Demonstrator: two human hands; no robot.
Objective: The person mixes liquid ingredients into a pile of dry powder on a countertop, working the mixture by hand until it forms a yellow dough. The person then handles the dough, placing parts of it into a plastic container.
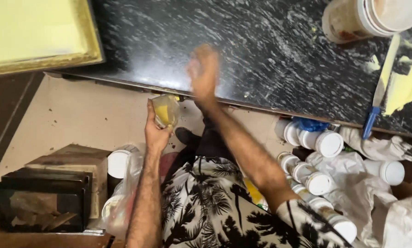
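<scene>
My left hand (pixel 156 128) grips a small clear container with yellow paste (pixel 165 111), held just below the front edge of the black speckled stone slab (pixel 261 55). My right hand (pixel 203 73) is blurred with motion, fingers loosely together, over the slab's front edge just right of the container. Whether it holds anything is not clear.
A yellow-filled framed screen (pixel 36 34) lies at top left. A white bucket (pixel 366 18), a blue-handled scraper (pixel 379 89) and smeared yellow paste (pixel 410 85) sit at the slab's right. Several white-lidded jars (pixel 327 142) and white plastic bags lie below right; boxes (pixel 45 197) at lower left.
</scene>
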